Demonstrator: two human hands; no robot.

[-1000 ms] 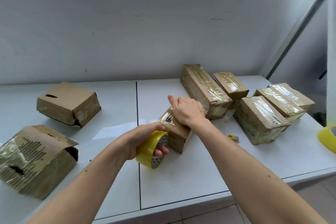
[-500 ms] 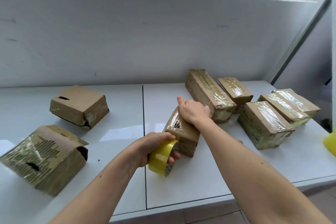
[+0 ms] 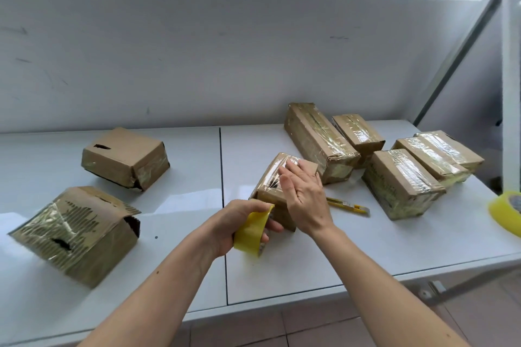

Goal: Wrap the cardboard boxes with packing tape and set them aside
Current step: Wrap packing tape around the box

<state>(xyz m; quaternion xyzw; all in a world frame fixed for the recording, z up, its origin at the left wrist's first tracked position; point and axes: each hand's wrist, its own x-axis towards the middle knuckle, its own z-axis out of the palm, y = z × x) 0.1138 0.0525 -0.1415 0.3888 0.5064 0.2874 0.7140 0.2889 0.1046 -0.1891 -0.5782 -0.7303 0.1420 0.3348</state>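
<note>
Left hand (image 3: 242,222): it grips the roll of yellow packing tape (image 3: 252,231), with the fingers curled around the roll, just in front of the near end of the small box.
Right hand (image 3: 303,194): the fingers are straight and together, and the palm lies flat on the top of the small box; it holds nothing.
Small box (image 3: 272,177): a cardboard box in the middle of the tabletop, right of the seam, with shiny clear tape over its far part. The tape roll is touching or almost touching its near end; I cannot tell which.
Wrapped boxes: five boxes covered with tape stand together at the right-back. There is a long box (image 3: 318,141), a short box (image 3: 358,132) beside it, a big box (image 3: 400,183) nearer to the edge, and two narrow boxes (image 3: 439,152) side by side at the far right.
Left boxes: two worn boxes on the left half, one at the back (image 3: 124,158) and one torn box (image 3: 76,231) near the front edge, both with some old tape.
Utility knife (image 3: 348,205): yellow, it lies flat on the tabletop between the small box and the big box.
Second tape roll (image 3: 504,211): yellow, at the right border, partly cut off.
Tabletop (image 3: 310,262): white, with a dark seam down the middle.
</note>
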